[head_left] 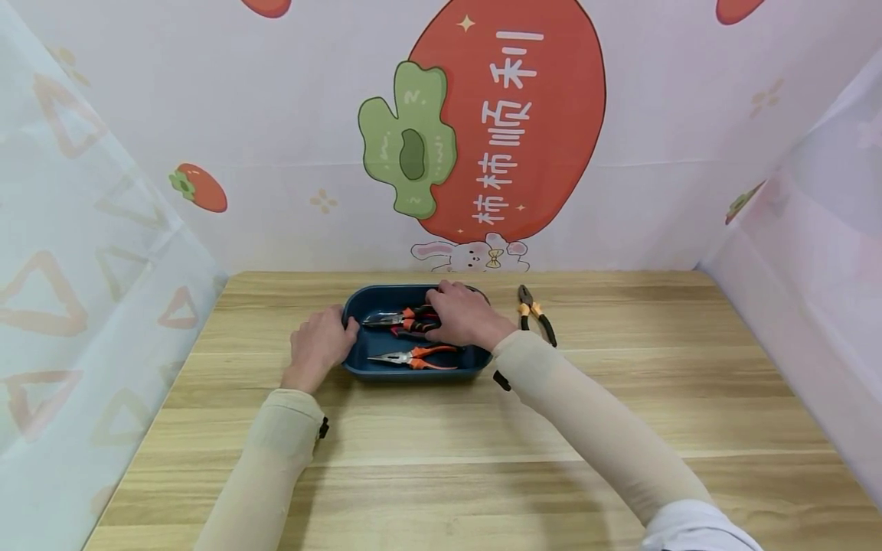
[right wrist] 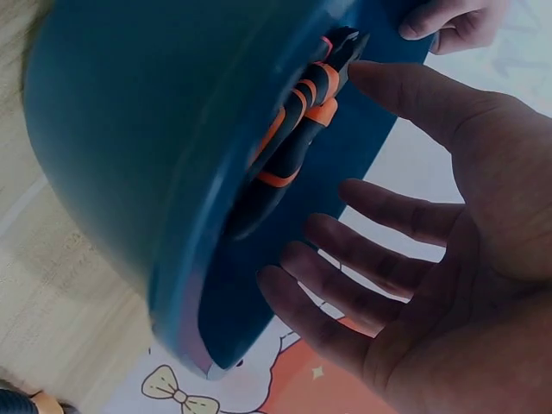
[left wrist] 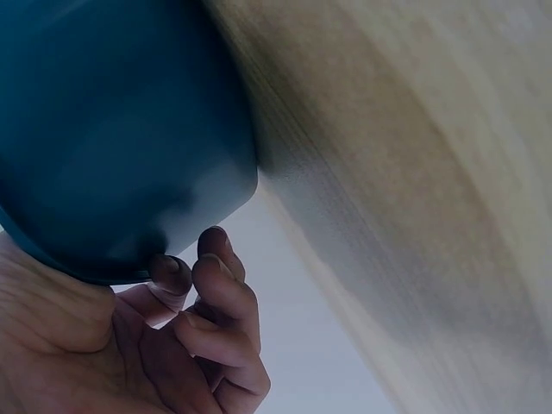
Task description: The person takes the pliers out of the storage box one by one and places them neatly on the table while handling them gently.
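Observation:
A dark blue oblong tub (head_left: 416, 376) stands on the table near its back edge. At its left end my left hand (head_left: 318, 346) grips the rim, fingertips curled against the wall in the left wrist view. Inside lie long-nose pliers with orange handles (head_left: 416, 357) near the front wall. Behind them are further pliers with red and black handles (head_left: 400, 317), partly under my right hand (head_left: 463, 314). That hand reaches over the tub's right part. In the right wrist view its fingers (right wrist: 388, 211) are spread apart, holding nothing, beside black-and-orange plier handles (right wrist: 289, 155).
To the right of the tub, combination pliers with orange and black handles (head_left: 530, 310) lie on the wooden table (head_left: 427, 474). A printed cloth backdrop (head_left: 289, 138) rises behind the table, with cloth sides at left and right.

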`<state>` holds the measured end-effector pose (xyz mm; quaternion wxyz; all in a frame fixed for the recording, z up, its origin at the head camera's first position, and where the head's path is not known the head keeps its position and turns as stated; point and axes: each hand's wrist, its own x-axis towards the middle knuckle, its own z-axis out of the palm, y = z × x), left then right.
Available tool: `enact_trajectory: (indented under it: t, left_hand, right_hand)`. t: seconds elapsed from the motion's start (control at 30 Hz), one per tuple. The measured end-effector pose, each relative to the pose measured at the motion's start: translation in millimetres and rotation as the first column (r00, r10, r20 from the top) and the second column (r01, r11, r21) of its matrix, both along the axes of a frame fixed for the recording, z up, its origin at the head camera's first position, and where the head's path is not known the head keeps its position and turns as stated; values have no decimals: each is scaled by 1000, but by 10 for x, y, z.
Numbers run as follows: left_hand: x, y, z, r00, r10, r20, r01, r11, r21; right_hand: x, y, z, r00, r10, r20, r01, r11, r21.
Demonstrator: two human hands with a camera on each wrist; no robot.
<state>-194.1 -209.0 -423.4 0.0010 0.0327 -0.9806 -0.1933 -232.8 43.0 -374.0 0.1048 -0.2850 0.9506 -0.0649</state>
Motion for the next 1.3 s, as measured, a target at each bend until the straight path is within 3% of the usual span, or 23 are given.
enact_trajectory:
  t: [0.57, 1.3]
  left_hand:
    - [-19, 12, -5, 1000, 5, 3, -5, 1000, -6]
    - [-8, -1, -9, 1000, 5, 7, -5, 1000, 0]
  right_hand:
    - [-121, -158, 31, 998, 54, 27, -54, 998, 21]
    - [-172, -307, -122, 996, 73, 48, -78, 990, 115]
